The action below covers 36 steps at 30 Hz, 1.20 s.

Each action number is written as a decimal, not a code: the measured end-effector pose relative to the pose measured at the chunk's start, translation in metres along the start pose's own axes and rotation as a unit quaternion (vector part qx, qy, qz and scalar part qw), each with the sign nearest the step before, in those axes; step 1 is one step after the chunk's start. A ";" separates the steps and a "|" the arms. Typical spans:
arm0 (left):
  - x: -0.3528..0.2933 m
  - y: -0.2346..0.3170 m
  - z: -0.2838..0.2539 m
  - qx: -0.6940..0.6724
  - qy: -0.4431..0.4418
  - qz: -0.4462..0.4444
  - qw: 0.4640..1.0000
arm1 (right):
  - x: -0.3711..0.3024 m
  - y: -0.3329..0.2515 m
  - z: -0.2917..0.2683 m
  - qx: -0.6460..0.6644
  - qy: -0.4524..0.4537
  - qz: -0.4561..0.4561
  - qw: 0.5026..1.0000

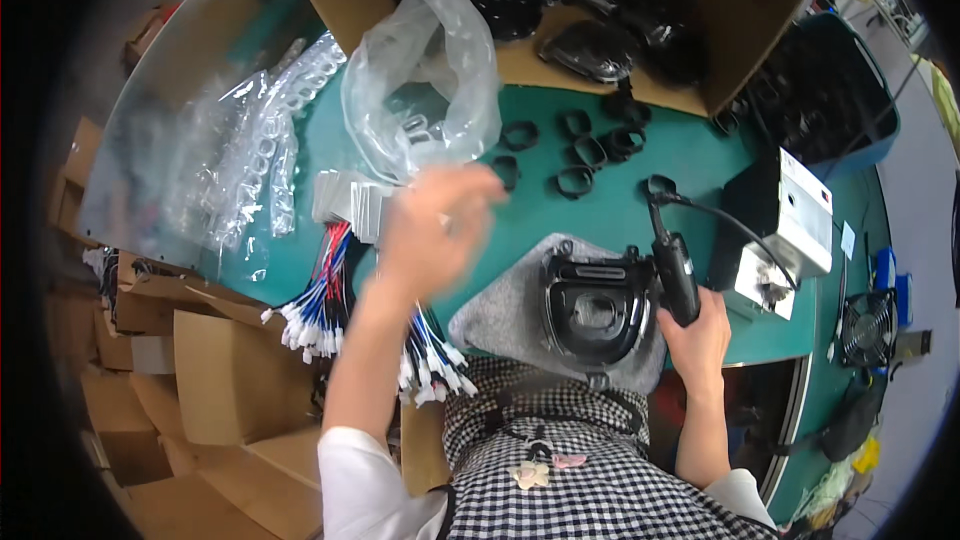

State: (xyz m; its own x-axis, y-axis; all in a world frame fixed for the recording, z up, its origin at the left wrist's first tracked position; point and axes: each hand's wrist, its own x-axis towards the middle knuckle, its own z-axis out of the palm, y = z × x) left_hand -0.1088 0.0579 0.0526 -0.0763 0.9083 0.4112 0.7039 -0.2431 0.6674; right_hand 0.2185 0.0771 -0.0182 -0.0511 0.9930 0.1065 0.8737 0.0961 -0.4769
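My right hand (697, 335) is closed round the lower end of a black corded hand tool (676, 275), shaped like an electric screwdriver. Just left of it, a black plastic housing (597, 312) with an oval window lies on a grey felt pad (500, 300) at the table's near edge. My left hand (437, 230) is raised over the table, smeared by motion, so I cannot make out its fingers. Beyond it a clear plastic bag (470, 60) stands with its mouth spread, small clear parts inside. Stacked light-grey pieces (340, 197) and bundled wires with white connectors (318, 325) lie near that hand.
Several black rings (575, 182) are scattered on the green table, before a cardboard box (560, 70) of black bagged parts. A white-and-black power box (790, 210) stands right, its cable running to the tool. Clear plastic strips (265, 155) lie left. A dark bin (880, 110) sits far right.
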 end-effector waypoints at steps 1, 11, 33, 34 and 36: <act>0.018 -0.036 -0.012 0.056 0.114 -0.021 0.992 | 0.000 -0.002 -0.001 -0.005 -0.004 -0.003 1.000; 0.090 -0.173 -0.024 0.330 -0.034 -0.308 0.892 | 0.004 -0.008 -0.004 0.026 -0.013 0.007 1.000; -0.041 0.075 0.090 0.099 -0.038 -0.042 0.993 | 0.007 -0.001 -0.004 0.006 -0.041 0.021 0.999; -0.042 0.073 0.097 0.152 -0.037 -0.036 0.987 | 0.006 -0.001 -0.004 0.010 -0.041 0.022 0.999; -0.047 0.066 0.111 0.164 -0.020 -0.003 0.986 | 0.005 -0.002 -0.004 0.012 -0.042 0.025 0.999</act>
State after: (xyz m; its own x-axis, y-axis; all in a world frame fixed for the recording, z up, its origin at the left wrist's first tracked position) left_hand 0.0195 0.0370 0.0085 -0.0585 0.9234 0.3793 0.8946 -0.1201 0.4304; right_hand 0.2185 0.0817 -0.0130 -0.0500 0.9987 0.0088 0.8641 0.0477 -0.5010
